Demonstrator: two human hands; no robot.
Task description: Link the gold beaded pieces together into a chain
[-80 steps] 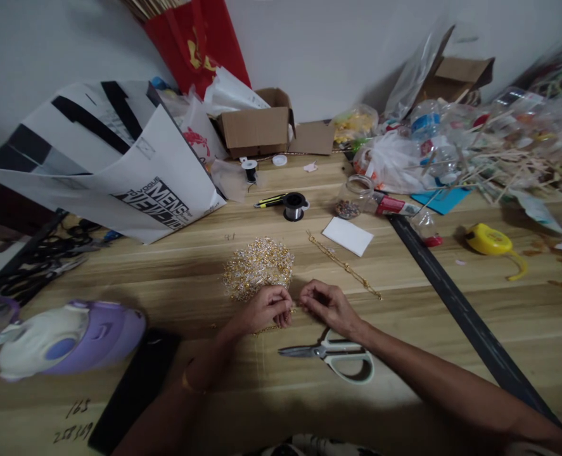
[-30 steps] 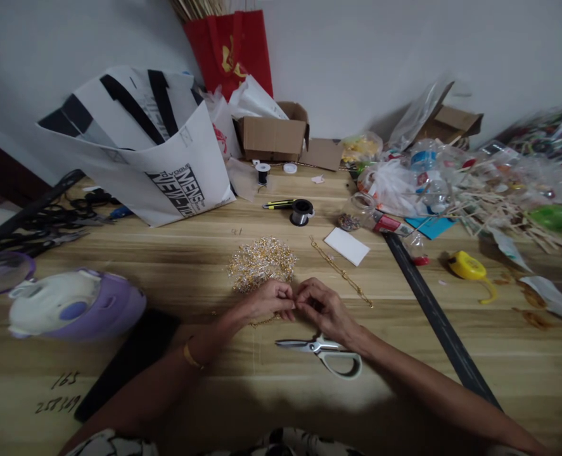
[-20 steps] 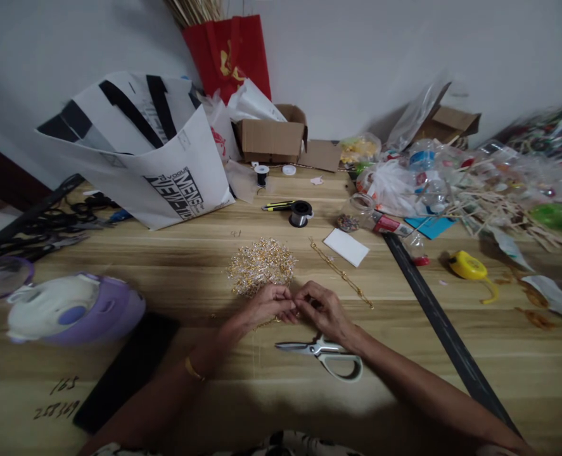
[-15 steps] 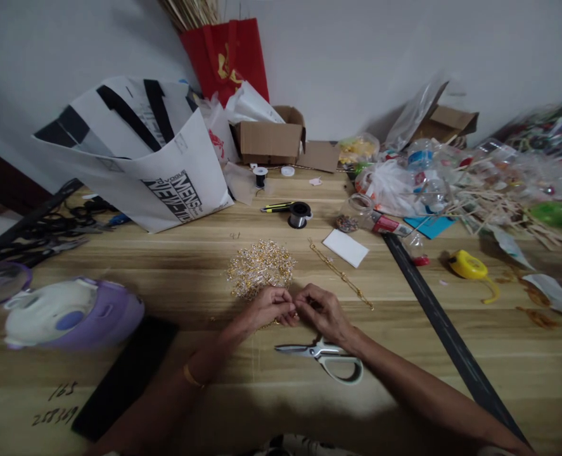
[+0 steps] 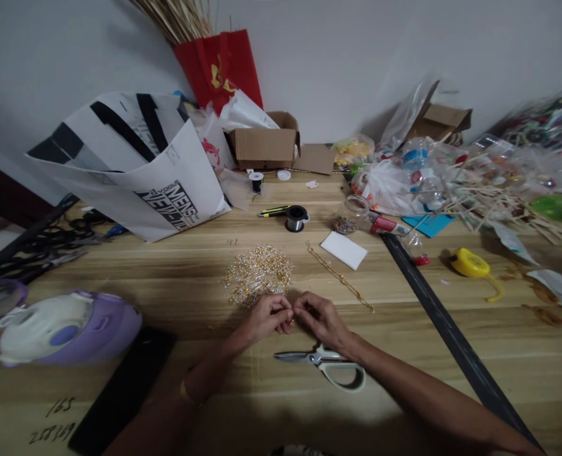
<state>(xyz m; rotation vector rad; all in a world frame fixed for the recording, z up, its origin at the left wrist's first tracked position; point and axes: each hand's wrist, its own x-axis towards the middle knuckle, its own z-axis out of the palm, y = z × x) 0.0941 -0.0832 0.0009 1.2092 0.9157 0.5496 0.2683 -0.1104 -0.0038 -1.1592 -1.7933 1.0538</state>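
Note:
My left hand (image 5: pixel 267 316) is closed in a pinch at the near edge of a round cluster of gold and clear beads (image 5: pixel 256 271). Opposite it, fingertips almost meeting, my right hand (image 5: pixel 322 320) pinches too. Whatever lies between the fingers is too small to make out; a glint of gold shows below the left fingers. Scissors (image 5: pixel 316 358) with pale handles lie just under my right hand, blades pointing left. A thin gold chain (image 5: pixel 340 276) stretches across the table beyond the right hand, beside a white card (image 5: pixel 344 250).
A wire spool (image 5: pixel 296 219) and a yellow-black pen (image 5: pixel 274 211) lie farther back. To the left are a purple-white bottle (image 5: pixel 71 326), a black phone-like slab (image 5: pixel 123 386) and a white bag (image 5: pixel 166 183). A yellow tape measure (image 5: pixel 471 262) and piled plastic and sticks occupy the right.
The view has tilted slightly, so the table things sit a little lower. My hands have drawn slightly apart at the fingertips, both still pinching.

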